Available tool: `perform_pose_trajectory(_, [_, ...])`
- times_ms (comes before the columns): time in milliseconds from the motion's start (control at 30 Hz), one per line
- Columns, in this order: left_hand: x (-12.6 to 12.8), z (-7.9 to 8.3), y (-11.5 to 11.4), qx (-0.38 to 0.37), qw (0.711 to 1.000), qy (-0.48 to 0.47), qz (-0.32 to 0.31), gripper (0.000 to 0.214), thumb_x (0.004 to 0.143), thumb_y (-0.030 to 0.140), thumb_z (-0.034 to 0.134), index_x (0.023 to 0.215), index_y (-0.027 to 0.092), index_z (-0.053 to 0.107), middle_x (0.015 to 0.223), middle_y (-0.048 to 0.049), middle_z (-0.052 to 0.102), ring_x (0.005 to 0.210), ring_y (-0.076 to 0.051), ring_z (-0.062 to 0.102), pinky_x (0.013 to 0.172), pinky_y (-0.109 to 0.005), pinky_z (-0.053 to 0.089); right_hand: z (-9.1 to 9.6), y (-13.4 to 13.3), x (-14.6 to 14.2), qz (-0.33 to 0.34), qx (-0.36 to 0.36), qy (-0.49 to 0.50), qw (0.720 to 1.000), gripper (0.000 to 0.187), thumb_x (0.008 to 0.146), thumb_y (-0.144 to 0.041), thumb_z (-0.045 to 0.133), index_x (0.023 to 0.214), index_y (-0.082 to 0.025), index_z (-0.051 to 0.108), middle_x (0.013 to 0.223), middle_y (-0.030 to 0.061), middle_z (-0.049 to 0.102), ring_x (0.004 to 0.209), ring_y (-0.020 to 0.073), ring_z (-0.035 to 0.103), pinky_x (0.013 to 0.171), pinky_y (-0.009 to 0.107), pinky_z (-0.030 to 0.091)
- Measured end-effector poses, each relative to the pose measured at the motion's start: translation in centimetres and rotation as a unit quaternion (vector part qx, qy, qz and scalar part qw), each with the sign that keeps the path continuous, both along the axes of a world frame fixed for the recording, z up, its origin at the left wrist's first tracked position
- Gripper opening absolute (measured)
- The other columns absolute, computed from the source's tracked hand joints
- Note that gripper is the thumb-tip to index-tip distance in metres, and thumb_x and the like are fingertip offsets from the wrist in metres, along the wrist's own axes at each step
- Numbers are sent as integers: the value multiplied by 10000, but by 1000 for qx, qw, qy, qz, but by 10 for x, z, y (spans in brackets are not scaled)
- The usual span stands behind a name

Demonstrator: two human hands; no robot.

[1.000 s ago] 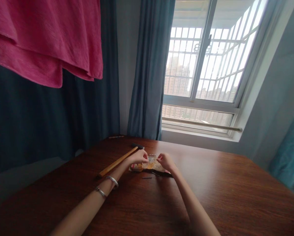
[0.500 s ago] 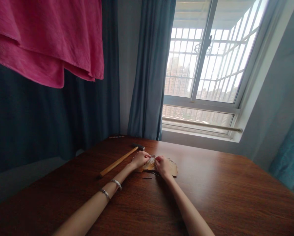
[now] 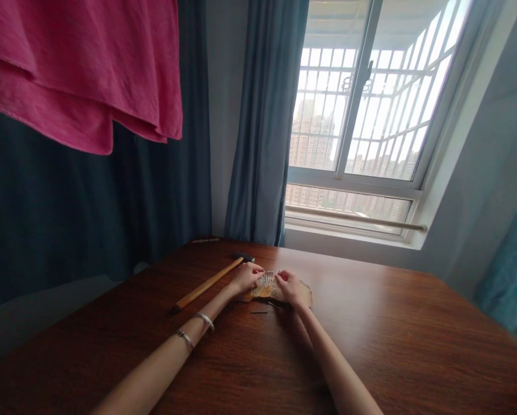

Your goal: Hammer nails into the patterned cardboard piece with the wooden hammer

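A small light wooden board (image 3: 304,297) studded with several upright nails (image 3: 268,276) lies on the brown table (image 3: 370,334). My left hand (image 3: 246,278) rests on the board's left end with fingers pinched at the nails. My right hand (image 3: 290,286) sits on the board just right of the nails, fingers also pinched; something thin, perhaps thread, may run between them but it is too small to make out. My left wrist wears two silver bangles (image 3: 196,328).
A hammer (image 3: 210,282) with a wooden handle lies left of the board, head toward the window. Loose dark nails (image 3: 259,312) lie in front of the board. A pink cloth (image 3: 80,69) hangs overhead at left. Blue curtains (image 3: 262,127) and a window stand behind the table.
My right hand has shifted slightly to the right over the board and back toward the nails; my left hand has stayed at the nails. The board and hammer have not moved.
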State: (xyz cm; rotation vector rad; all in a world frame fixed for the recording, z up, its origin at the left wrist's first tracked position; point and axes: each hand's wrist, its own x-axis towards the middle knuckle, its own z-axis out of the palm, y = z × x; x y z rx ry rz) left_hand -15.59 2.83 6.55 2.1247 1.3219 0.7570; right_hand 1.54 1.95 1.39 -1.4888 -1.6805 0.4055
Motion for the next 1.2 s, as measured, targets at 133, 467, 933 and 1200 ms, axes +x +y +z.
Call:
perform_pose_trajectory(133, [-8, 4, 12, -54, 998, -13, -32, 314, 697, 356, 520, 775, 86, 660, 680, -64, 648, 524, -136, 579, 438, -198, 385, 13, 0, 8, 62, -53, -25, 996, 282, 780, -330, 459, 814, -126, 650, 725, 38, 649, 648, 118, 571, 553, 182, 394])
perform_pose_trajectory(467, [-14, 15, 1, -285, 910, 213, -212, 173, 553, 293, 644, 629, 138, 644, 547, -38, 620, 462, -159, 563, 367, -192, 349, 38, -24, 8, 225, -238, -188, 926, 109, 477, -281, 736, 496, -200, 665, 395, -36, 538, 393, 90, 470, 413, 200, 340])
perform_pose_trajectory(933, [-6, -8, 19, -35, 999, 20, -33, 315, 693, 360, 517, 822, 106, 654, 671, -41, 642, 572, -136, 577, 491, -203, 424, 19, -2, 8, 48, -29, -135, 989, 215, 772, -281, 506, 820, -158, 677, 753, 69, 658, 668, 144, 572, 605, 223, 400])
perform_pose_trajectory(1200, [6, -26, 13, 72, 997, 37, -11, 303, 743, 299, 478, 881, 139, 696, 848, -66, 692, 772, -167, 605, 698, -234, 429, -11, -5, -8, 37, 43, -89, 994, 213, 781, -172, 464, 854, -197, 663, 878, 48, 629, 798, 130, 563, 726, 191, 398])
